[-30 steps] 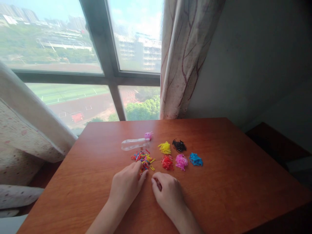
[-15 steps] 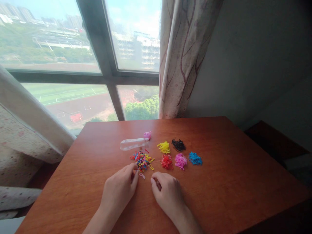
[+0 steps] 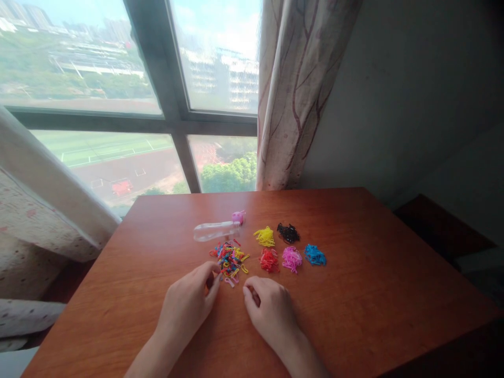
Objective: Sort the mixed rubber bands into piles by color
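A mixed heap of small coloured rubber bands (image 3: 232,255) lies on the table in front of my hands. My left hand (image 3: 192,294) is at the heap's near left edge, its thumb and forefinger curled close together. Whatever may be between those fingertips is too small to tell. Just right of the heap's near side, my right hand (image 3: 271,304) rests with thumb and forefinger pinched. Anything inside that pinch is hidden. Between the hands lie a few loose bands, among them a pale pink band (image 3: 229,282).
Sorted piles sit to the right: yellow bands (image 3: 264,237), black bands (image 3: 289,233), red bands (image 3: 269,260), pink bands (image 3: 292,260) and blue bands (image 3: 315,254). Behind the heap lie a clear plastic bottle (image 3: 214,231) and a pink cap (image 3: 238,217). The wooden table (image 3: 354,315) meets a window and curtain.
My left hand has drawn back slightly to the left from the heap. Another pink band now shows by its near edge. My right hand has hardly moved.
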`<state>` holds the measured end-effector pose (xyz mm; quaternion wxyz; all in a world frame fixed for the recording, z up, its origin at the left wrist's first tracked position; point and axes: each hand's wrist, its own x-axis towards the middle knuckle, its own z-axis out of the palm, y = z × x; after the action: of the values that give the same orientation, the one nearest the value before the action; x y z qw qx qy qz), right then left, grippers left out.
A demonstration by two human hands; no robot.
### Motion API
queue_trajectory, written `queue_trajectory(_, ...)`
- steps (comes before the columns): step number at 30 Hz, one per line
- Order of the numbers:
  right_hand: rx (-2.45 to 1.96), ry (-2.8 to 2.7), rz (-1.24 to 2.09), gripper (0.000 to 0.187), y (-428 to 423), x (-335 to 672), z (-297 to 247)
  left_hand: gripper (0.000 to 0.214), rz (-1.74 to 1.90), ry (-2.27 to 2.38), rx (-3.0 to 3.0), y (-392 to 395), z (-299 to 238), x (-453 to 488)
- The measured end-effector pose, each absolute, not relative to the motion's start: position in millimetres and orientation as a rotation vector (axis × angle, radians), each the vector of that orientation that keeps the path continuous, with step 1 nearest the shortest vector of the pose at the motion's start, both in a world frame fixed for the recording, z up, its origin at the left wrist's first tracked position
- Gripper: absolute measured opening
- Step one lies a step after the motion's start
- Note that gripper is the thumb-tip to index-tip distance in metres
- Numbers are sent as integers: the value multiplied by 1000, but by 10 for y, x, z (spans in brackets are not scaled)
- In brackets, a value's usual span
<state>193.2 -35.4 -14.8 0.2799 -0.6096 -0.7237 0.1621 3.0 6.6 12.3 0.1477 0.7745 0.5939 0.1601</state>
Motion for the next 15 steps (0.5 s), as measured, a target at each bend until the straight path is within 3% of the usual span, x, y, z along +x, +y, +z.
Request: queue_trajectory(15,-1624,-1957,437,14,-356,1935,-153,15,628,1467,2310,84,129,168)
